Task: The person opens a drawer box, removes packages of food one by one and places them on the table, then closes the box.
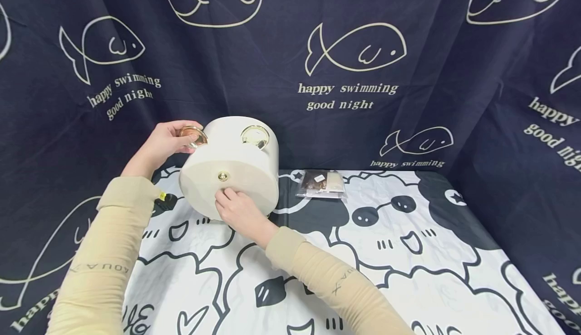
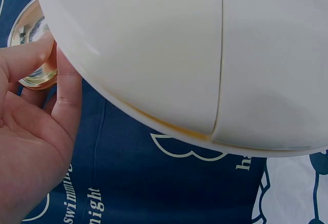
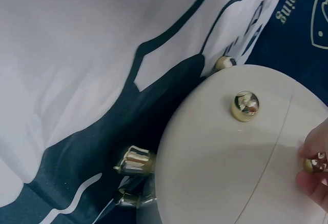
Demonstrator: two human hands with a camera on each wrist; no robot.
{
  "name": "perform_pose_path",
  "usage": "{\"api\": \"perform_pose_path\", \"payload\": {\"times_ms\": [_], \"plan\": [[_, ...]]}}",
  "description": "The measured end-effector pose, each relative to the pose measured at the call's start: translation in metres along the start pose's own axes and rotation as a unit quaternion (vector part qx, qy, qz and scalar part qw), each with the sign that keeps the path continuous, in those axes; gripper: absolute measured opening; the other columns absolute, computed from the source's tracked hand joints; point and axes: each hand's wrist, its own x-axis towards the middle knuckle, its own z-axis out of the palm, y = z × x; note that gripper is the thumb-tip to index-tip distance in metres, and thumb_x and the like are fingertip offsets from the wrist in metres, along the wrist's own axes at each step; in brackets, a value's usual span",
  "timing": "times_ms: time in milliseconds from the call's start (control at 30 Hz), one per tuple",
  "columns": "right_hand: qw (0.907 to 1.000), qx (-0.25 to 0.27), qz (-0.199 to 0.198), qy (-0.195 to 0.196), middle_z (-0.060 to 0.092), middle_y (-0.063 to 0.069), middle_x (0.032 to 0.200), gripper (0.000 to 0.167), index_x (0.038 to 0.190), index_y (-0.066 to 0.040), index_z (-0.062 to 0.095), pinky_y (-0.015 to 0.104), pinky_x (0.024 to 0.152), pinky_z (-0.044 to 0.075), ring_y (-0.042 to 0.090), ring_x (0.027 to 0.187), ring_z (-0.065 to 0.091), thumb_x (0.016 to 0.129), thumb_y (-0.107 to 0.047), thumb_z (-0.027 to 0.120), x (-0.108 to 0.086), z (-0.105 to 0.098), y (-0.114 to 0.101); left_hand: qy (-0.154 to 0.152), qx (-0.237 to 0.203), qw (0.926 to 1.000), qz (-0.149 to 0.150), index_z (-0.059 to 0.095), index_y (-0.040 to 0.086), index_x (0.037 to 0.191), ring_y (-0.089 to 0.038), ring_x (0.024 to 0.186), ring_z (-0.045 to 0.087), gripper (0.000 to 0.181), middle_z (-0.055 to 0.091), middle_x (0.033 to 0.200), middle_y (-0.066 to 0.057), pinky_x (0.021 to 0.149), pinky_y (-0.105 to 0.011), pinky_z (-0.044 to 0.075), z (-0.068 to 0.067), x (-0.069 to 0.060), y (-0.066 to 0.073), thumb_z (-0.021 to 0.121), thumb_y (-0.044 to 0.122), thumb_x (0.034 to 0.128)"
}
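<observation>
Shows two soft, wrinkled beige sleeves [image 1: 106, 244] nearest, both cut off by the lower edge, each marked with dark lettering. Pinches a small glossy gold knob [image 3: 309, 165] with the right hand [image 1: 241, 213], hiding it in the head view. Has a second knob [image 1: 222, 176] bare on the same flat face, across a thin seam. Rests a smooth cream drum-shaped case [image 1: 247, 171] left of centre on printed cloth [image 1: 436, 274], with three short gold pieces [image 3: 137, 160] past its rim, too partial to name. Grips one rounded gold disc [image 2: 37, 25] at the case's top with the left hand [image 1: 165, 143], partly covering it; leaves its twin [image 1: 255, 137] untouched. Lays one clear plastic packet [image 1: 321, 183] farther back, contents unclear. Hangs dark blue curtain [image 1: 254, 72] behind, with three whole fish outlines, others cropped.
</observation>
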Motion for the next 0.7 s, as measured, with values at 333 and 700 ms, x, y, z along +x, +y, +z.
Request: {"api": "perform_pose_path", "payload": {"times_ms": [333, 700], "plan": [[0.9999, 0.008, -0.004, -0.014, 0.056, 0.002, 0.102, 0.027, 0.094, -0.012, 0.067, 0.020, 0.059, 0.041, 0.016, 0.085, 0.048, 0.096, -0.013, 0.040, 0.002, 0.000, -0.001, -0.001, -0.007, 1.0000, 0.003, 0.054, -0.002, 0.125, -0.004, 0.077, 0.064, 0.035, 0.068, 0.086, 0.012, 0.065, -0.021, 0.056, 0.000, 0.000, 0.000, 0.060, 0.005, 0.0914], [0.9981, -0.037, -0.015, 0.047, 0.057, 0.002, 0.094, 0.049, 0.087, -0.014, 0.068, 0.021, 0.053, 0.039, 0.014, 0.078, 0.051, 0.100, -0.007, 0.021, 0.002, 0.008, 0.001, -0.001, -0.015, 0.9999, -0.001, 0.053, -0.004, 0.126, -0.005, 0.077, 0.064, 0.036, 0.068, 0.087, 0.011, 0.065, -0.022, 0.057, -0.001, 0.003, -0.003, 0.060, 0.005, 0.0914]]}}
